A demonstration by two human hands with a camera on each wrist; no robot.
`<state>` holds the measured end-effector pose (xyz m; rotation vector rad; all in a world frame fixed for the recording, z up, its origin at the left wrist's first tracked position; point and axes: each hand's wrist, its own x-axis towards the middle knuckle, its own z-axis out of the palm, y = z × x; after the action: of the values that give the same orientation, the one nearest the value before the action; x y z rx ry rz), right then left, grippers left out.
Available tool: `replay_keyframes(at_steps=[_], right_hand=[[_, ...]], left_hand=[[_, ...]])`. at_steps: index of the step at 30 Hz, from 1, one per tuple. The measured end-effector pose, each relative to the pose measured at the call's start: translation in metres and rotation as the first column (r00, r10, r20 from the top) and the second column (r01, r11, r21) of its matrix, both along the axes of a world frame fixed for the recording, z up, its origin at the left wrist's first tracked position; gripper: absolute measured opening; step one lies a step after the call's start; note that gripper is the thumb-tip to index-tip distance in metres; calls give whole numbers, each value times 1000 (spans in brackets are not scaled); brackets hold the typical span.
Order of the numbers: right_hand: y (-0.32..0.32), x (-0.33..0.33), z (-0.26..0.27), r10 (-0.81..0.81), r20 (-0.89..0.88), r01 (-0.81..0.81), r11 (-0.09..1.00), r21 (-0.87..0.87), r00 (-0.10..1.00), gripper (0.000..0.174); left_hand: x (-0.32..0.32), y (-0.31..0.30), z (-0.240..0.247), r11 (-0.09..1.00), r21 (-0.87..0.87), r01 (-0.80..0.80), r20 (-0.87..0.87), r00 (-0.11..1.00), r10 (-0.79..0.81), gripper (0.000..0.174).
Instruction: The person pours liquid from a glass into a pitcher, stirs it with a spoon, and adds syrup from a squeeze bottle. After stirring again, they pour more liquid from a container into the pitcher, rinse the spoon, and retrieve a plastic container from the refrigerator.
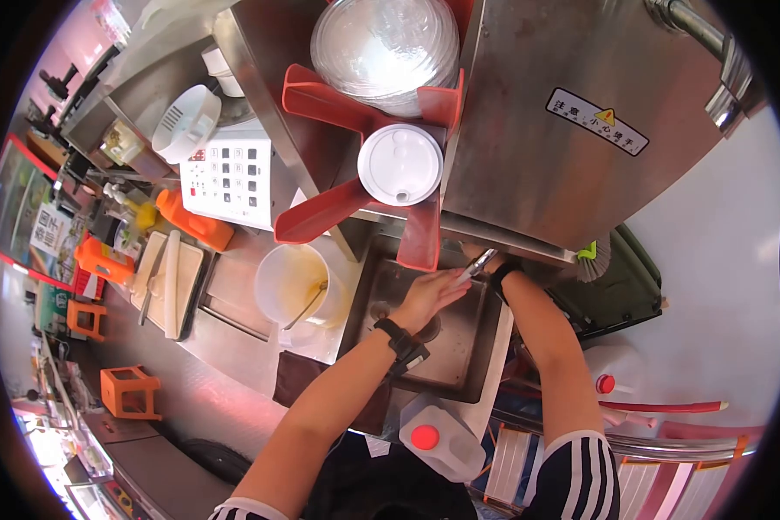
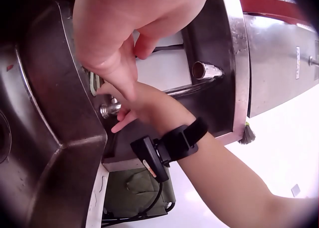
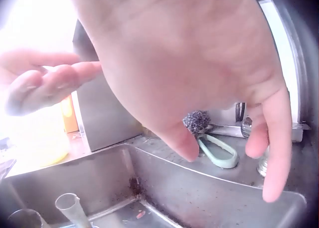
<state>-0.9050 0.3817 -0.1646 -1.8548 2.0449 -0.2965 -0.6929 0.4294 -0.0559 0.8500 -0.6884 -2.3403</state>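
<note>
Over the metal sink [image 1: 459, 355] is my left hand [image 1: 429, 299], its fingers extended beside the chrome faucet spout [image 1: 479, 264]. It holds nothing that shows. My right hand [image 2: 119, 96] reaches behind the spout to the chrome tap fitting [image 2: 110, 108] at the sink's back edge. Its fingers are spread and nearly straight around that fitting, and in the head view it is mostly hidden under the shelf edge. Near its thumb, on the ledge, lies a scrubber with a grey mesh head [image 3: 197, 121] and a pale green loop handle [image 3: 222, 155].
Translucent cylinders [image 3: 74, 208] stand in the sink. A white bucket [image 1: 273, 282] with yellowish contents and a spoon is left of it. A red-capped jug [image 1: 446, 442] stands in front. Above hang a red cup holder [image 1: 325, 212] and a steel cabinet [image 1: 572, 147] with a warning label.
</note>
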Motion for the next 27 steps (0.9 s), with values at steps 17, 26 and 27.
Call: replay_keyframes(at_steps=[17, 26, 27], right_hand=[[69, 86, 109, -382, 890, -61, 923, 379, -251, 28], [55, 75, 100, -336, 935, -30, 939, 341, 115, 26], [53, 75, 101, -350, 920, -120, 920, 374, 177, 31]], left_hand=[[26, 7, 2, 751, -638, 172, 596, 728, 339, 28], [47, 14, -15, 604, -738, 302, 581, 739, 341, 29], [51, 19, -6, 576, -742, 343, 606, 711, 357, 28]])
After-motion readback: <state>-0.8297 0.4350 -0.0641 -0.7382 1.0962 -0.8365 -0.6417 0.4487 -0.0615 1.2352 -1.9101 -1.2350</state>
